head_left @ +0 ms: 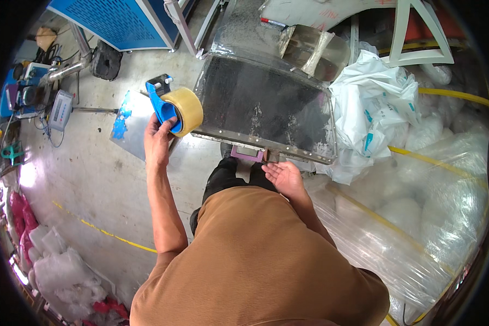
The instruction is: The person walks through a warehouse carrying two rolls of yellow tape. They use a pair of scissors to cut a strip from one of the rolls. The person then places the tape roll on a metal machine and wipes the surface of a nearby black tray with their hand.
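Note:
My left hand (158, 140) is closed round the blue handle of a tape dispenser (156, 100). A wide roll of yellowish clear packing tape (191, 111) sits on the dispenser, which is raised over the left end of a dark-topped table (255, 103). My right hand (284, 177) is palm up with fingers stretched out, just in front of the table's near edge. Nothing shows in that palm. Close to its fingertips, a purple-framed part (246, 154) is fixed under the table edge.
White plastic bags (372, 98) lie against the table's right end, with film-wrapped bundles (396, 217) beyond. A platform scale (138, 122) with a display (61, 111) stands on the left. A blue machine (117, 24) is at the far side, and a clear roll (315, 54) lies behind the table.

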The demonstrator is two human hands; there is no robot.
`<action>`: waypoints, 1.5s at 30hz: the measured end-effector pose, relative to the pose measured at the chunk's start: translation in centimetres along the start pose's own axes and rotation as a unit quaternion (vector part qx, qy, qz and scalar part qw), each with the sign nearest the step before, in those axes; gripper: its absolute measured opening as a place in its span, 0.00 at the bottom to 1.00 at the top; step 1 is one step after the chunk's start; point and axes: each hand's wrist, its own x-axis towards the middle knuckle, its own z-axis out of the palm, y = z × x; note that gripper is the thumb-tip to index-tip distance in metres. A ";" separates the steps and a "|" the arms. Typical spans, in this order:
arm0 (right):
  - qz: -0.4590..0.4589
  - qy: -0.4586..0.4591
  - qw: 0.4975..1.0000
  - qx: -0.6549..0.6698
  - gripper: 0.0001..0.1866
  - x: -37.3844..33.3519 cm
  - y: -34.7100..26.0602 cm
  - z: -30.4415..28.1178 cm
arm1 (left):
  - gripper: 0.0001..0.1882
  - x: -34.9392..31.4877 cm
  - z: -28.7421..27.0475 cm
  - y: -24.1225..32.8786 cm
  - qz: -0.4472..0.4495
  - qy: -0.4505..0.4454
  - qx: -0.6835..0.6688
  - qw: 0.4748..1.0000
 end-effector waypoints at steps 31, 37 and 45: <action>-0.305 -0.247 0.895 0.212 0.39 -0.1 -30.5 26.4 | 0.20 -1.9 -7.9 2.8 0.113 0.075 -0.140 0.981; -0.347 -0.234 0.888 0.189 0.40 3.7 -34.9 29.7 | 0.20 -2.5 -9.0 1.9 0.087 0.097 -0.132 0.983; -0.379 -0.218 0.892 0.114 0.45 5.6 -36.3 29.9 | 0.20 -2.3 -8.9 0.8 0.070 0.096 -0.128 0.985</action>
